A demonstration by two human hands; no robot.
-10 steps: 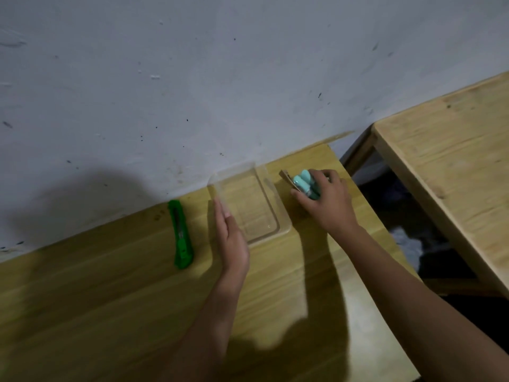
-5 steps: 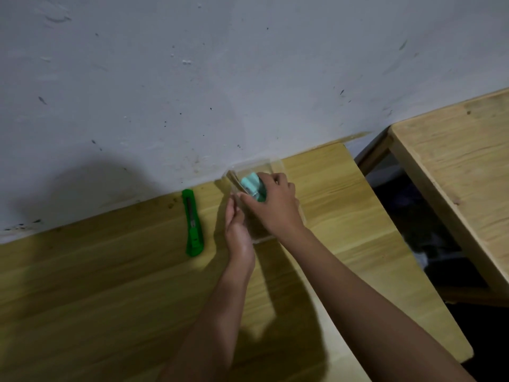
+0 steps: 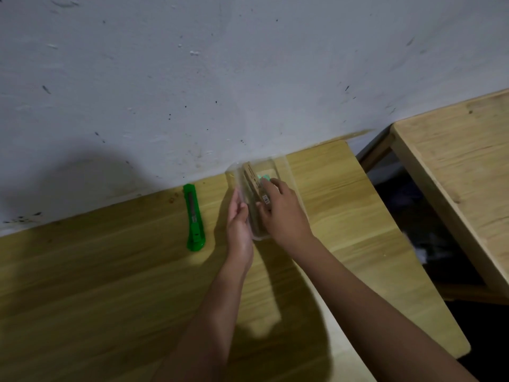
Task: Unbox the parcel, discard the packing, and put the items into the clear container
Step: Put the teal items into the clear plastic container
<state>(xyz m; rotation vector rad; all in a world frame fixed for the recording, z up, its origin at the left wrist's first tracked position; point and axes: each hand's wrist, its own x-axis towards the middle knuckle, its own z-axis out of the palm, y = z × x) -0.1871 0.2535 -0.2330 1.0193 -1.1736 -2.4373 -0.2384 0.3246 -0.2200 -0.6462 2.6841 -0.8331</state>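
A clear plastic container [image 3: 286, 168] sits on the wooden table [image 3: 110, 271] against the wall. Inside it lies a brown card pack with teal items [image 3: 254, 179]. My right hand [image 3: 283, 213] reaches into the container with its fingers on the pack. My left hand [image 3: 239, 219] presses flat against the container's left wall, fingers straight. Most of the pack is hidden under my right hand.
A green utility knife [image 3: 194, 217] lies on the table left of the container. A grey wall [image 3: 220, 78] runs along the table's back edge. A second wooden table [image 3: 462, 175] stands to the right across a dark gap with crumpled material [image 3: 424, 252] on the floor.
My right hand carried the card pack with teal items from the table right of the container into the container. My left hand stayed against the container's left side.
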